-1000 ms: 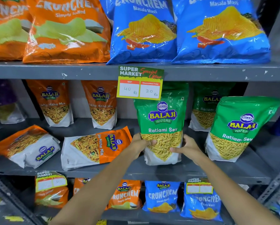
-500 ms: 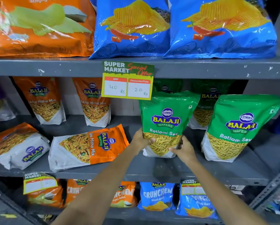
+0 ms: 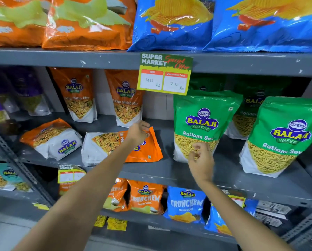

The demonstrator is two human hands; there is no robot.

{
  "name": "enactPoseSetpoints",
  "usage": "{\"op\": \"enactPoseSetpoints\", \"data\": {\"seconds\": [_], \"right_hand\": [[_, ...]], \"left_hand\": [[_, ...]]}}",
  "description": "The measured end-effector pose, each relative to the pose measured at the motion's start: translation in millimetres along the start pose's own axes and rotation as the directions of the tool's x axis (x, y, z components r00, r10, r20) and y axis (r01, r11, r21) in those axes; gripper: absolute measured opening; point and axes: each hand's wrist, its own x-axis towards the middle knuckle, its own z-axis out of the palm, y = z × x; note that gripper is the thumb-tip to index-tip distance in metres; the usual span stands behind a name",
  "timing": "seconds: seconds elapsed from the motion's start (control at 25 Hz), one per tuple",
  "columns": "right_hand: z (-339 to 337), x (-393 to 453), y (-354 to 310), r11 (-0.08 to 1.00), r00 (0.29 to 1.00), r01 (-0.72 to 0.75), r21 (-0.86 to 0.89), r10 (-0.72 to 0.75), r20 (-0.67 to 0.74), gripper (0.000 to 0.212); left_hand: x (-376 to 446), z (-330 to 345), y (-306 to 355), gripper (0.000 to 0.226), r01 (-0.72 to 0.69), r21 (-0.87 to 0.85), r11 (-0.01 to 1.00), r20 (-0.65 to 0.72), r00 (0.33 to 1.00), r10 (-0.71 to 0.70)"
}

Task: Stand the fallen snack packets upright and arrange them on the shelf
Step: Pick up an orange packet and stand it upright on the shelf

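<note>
A fallen Tikha Mitha Mix packet (image 3: 52, 140) lies well left of the left hand (image 3: 138, 132), whose curled fingers (image 3: 145, 131) touch the top edge of another fallen Tikha Mitha Mix pouch (image 3: 144, 151); whether they grip it I cannot tell. The right hand (image 3: 200, 158), fingers loosely curled and empty, hovers before the upright Ratlami Sev packet (image 3: 202, 124).

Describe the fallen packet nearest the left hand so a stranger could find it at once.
Find the grey metal middle shelf. Below the yellow price card lies a flat orange-and-white Tikha Mitha Mix packet, under the left hand. Unlike its tilted twin further left, its orange end points right.
</note>
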Motion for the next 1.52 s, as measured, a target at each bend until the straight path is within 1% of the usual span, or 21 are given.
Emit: {"op": "enactPoseSetpoints", "data": {"seconds": [0.08, 0.12, 0.2, 0.28, 0.36, 0.44, 0.52, 0.56, 0.6, 0.64, 0.72, 0.84, 0.92, 0.96, 1.04, 1.12, 1.2, 1.28, 1.32, 1.44, 1.52], "right_hand": [[20, -13, -14, 0.994, 0.977, -0.055, 0.092, 0.035, 0.21, 0.013], [32, -19, -21, 0.987, 0.938, -0.116, 0.11, 0.072, 0.34, 0.01], [57, -30, -36, 0.955, 0.803, -0.283, 0.091, 0.185, 0.566, 0.01], [83, -37, -53, 0.872, 0.67, -0.486, 0.05, 0.335, 0.662, 0.018], [107, -41, -72, 0.71, 0.55, -0.703, 0.049, 0.499, 0.67, 0.029], [131, -47, -91, 0.506, 0.411, -0.86, 0.071, 0.603, 0.684, 0.039], [152, -52, -106, 0.314, 0.277, -0.945, 0.09, 0.627, 0.728, 0.037], [161, -54, -112, 0.22, 0.231, -0.968, 0.116, 0.619, 0.75, 0.031], [170, -56, -118, 0.139, 0.209, -0.978, 0.157, 0.609, 0.765, 0.025], [178, -58, -123, 0.086, 0.208, -0.977, 0.196, 0.606, 0.768, 0.022], [191, -61, -131, 0.052, 0.228, -0.966, 0.253, 0.633, 0.74, 0.025], [207, -64, -143, 0.034, 0.255, -0.946, 0.322, 0.691, 0.676, 0.034], [215, -63, -150, -0.003, 0.268, -0.919, 0.394, 0.728, 0.63, 0.043], [216, -62, -152, -0.005, 0.275, -0.908, 0.419, 0.747, 0.605, 0.046], [216, -63, -155, 0.012, 0.285, -0.904, 0.427, 0.762, 0.581, 0.049], [213, -65, -156, 0.015, 0.305, -0.899, 0.438, 0.738, 0.602, 0.046], [210, -66, -157, 0.041, 0.351, -0.89, 0.454, 0.695, 0.627, 0.044], [205, -64, -155, 0.1, 0.414, -0.871, 0.48, 0.677, 0.609, 0.043], [202, -62, -154, 0.134, 0.454, -0.851, 0.508, 0.673, 0.584, 0.04], [190, -55, -151, 0.237, 0.599, -0.764, 0.601, 0.606, 0.523, 0.032], [181, -47, -152, 0.3, 0.674, -0.717, 0.63, 0.529, 0.515, 0.036]], "left_hand": [[6, -26, -16, 0.036, 0.002, 0.115, 0.993, 0.026, 1.0, -0.005], [11, -39, -25, 0.036, 0.003, 0.168, 0.986, 0.033, 0.999, -0.009], [20, -67, -43, 0.033, -0.017, 0.297, 0.955, 0.037, 0.999, 0.006], [32, -90, -61, 0.03, -0.042, 0.41, 0.911, 0.076, 0.997, 0.012], [43, -110, -75, 0.031, -0.041, 0.475, 0.879, 0.133, 0.991, -0.026], [56, -125, -91, 0.035, -0.037, 0.517, 0.855, 0.186, 0.98, -0.069], [69, -137, -104, 0.043, -0.045, 0.53, 0.847, 0.238, 0.966, -0.098], [74, -142, -110, 0.047, -0.039, 0.524, 0.851, 0.268, 0.956, -0.121], [79, -146, -116, 0.049, -0.037, 0.533, 0.846, 0.309, 0.939, -0.154], [82, -150, -121, 0.049, -0.054, 0.56, 0.827, 0.358, 0.916, -0.183], [85, -157, -128, 0.047, -0.054, 0.598, 0.8, 0.441, 0.855, -0.273], [92, -159, -142, 0.055, 0.098, 0.446, 0.89, 0.548, 0.756, -0.358], [90, -161, -147, 0.045, 0.143, 0.395, 0.908, 0.564, 0.742, -0.362], [88, -160, -148, 0.039, 0.165, 0.377, 0.911, 0.562, 0.741, -0.367], [82, -159, -152, 0.043, 0.212, 0.322, 0.923, 0.548, 0.753, -0.364], [73, -155, -157, 0.047, 0.213, 0.259, 0.942, 0.516, 0.794, -0.321], [64, -153, -160, 0.052, 0.207, 0.163, 0.965, 0.487, 0.834, -0.261], [53, -152, -161, 0.055, 0.206, 0.056, 0.977, 0.451, 0.868, -0.209], [49, -152, -161, 0.05, 0.214, -0.002, 0.977, 0.44, 0.877, -0.192], [34, -151, -157, 0.015, 0.22, -0.195, 0.956, 0.427, 0.896, -0.119], [28, -151, -154, 0.031, 0.186, -0.259, 0.948, 0.394, 0.916, -0.073]]}}
